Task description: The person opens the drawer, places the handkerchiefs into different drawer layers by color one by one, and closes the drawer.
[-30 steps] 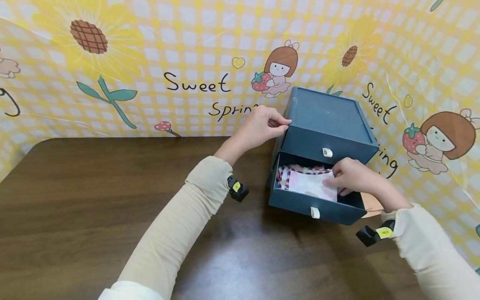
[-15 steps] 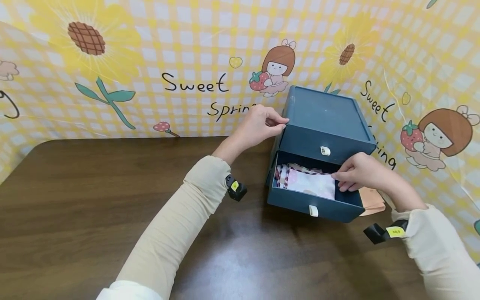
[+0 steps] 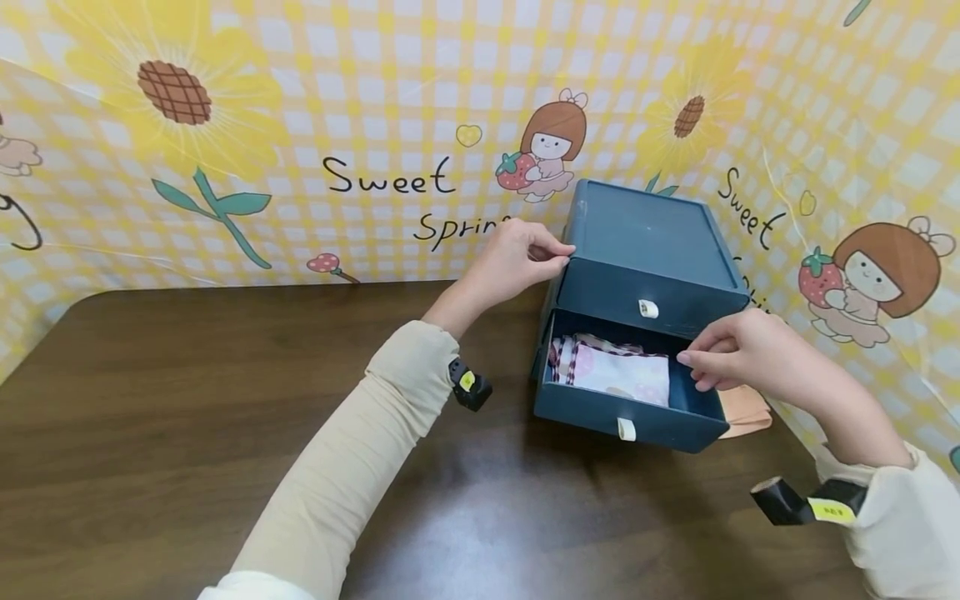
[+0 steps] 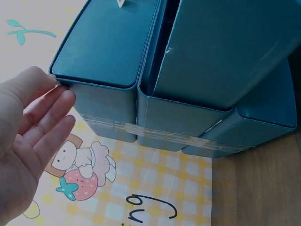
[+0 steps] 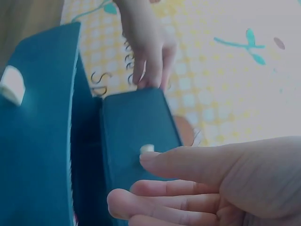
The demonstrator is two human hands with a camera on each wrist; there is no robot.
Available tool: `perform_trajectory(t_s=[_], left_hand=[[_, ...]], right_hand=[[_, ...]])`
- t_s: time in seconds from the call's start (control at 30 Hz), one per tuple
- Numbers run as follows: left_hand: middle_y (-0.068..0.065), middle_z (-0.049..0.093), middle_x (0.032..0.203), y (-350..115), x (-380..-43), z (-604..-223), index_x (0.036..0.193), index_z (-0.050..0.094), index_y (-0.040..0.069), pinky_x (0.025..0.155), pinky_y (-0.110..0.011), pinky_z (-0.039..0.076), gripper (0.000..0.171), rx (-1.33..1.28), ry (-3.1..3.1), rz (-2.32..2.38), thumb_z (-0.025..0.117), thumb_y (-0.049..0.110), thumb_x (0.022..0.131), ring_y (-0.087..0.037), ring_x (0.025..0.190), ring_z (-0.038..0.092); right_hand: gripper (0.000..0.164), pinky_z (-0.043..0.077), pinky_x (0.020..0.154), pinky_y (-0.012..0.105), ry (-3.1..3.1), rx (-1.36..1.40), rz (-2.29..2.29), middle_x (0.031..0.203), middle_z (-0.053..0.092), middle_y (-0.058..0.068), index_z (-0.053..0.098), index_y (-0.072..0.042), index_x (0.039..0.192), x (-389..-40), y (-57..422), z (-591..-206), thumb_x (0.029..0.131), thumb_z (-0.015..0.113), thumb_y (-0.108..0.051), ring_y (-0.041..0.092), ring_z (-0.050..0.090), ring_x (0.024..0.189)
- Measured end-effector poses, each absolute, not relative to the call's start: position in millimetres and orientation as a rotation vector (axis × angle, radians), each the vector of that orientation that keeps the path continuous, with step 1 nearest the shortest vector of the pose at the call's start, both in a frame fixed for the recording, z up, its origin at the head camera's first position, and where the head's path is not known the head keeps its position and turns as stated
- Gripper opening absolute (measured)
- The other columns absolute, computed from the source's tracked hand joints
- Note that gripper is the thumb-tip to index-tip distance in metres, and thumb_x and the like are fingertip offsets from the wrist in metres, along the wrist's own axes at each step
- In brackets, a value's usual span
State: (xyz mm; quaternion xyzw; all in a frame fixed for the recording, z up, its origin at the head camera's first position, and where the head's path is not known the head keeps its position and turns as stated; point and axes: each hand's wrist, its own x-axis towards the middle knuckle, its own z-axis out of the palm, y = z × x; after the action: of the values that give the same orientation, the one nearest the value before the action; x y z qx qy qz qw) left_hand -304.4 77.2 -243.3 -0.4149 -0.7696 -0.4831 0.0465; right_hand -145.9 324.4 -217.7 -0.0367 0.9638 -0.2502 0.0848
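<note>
Drawer unit (image 3: 645, 229) on bench (image 3: 285, 417), three o'clock in head view. Left hand (image 3: 521, 257) pinches its top corner at ten o'clock. Right hand (image 3: 738, 354) relaxed, thumb and fingers parted, holding nothing, over open lower drawer (image 3: 585, 410); folded cloths (image 3: 621, 375) inside, at nine o'clock from it.

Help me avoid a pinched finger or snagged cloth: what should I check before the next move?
1. Left hand on the box: ok, fingertips at its top corner.
2. Right hand empty: ok, nothing shows in its fingers.
3. Right hand clear of the open drawer: not ok, fingers over its right end in the head view.
4. Top drawer shut: ok.
5. Orange cloth free of the box: cannot tell, partly hidden.
</note>
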Motion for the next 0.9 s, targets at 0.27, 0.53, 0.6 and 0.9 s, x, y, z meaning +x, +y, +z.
perform_trajectory(t_s=[0.27,0.53,0.6,0.9], left_hand=[[-0.004,0.068,0.091,78,-304,-244,0.1,0.071,0.004,0.066,-0.02,0.049,0.018,-1.292,-2.325,-1.474,0.065,0.006,0.084,-0.009,0.075,0.061],[-0.005,0.068,0.091,77,-305,-243,0.1,0.071,0.004,0.066,-0.02,0.05,0.018,-1.275,-2.333,-1.48,0.065,0.006,0.083,-0.01,0.075,0.062],[-0.005,0.068,0.09,78,-305,-243,0.1,0.071,0.004,0.066,-0.02,0.05,0.018,-1.277,-2.334,-1.476,0.065,0.006,0.083,-0.01,0.075,0.062],[-0.005,0.067,0.091,77,-305,-244,0.1,0.071,0.004,0.066,-0.02,0.05,0.018,-1.272,-2.345,-1.466,0.065,0.006,0.084,-0.01,0.076,0.062]], right_hand=[[0.02,0.047,0.051,0.024,3.0,-0.262,-0.56,0.065,0.064,-0.007,0.068,-0.001,0.091,-126,304,-217,0.087,0.063,-0.02,0.009,0.062,0.06],[0.01,0.046,0.046,0.022,3.061,-0.356,-0.555,0.063,0.062,-0.009,0.069,-0.006,0.083,-114,287,-227,0.085,0.066,-0.016,0.004,0.058,0.054],[0.01,0.046,0.045,0.021,3.058,-0.392,-0.554,0.061,0.061,-0.01,0.069,-0.007,0.082,-112,285,-230,0.085,0.066,-0.015,0.002,0.057,0.052],[0.014,0.044,0.046,0.021,2.949,-0.396,-0.63,0.059,0.06,-0.014,0.069,-0.008,0.081,-105,282,-255,0.087,0.062,-0.018,-0.001,0.055,0.052]])
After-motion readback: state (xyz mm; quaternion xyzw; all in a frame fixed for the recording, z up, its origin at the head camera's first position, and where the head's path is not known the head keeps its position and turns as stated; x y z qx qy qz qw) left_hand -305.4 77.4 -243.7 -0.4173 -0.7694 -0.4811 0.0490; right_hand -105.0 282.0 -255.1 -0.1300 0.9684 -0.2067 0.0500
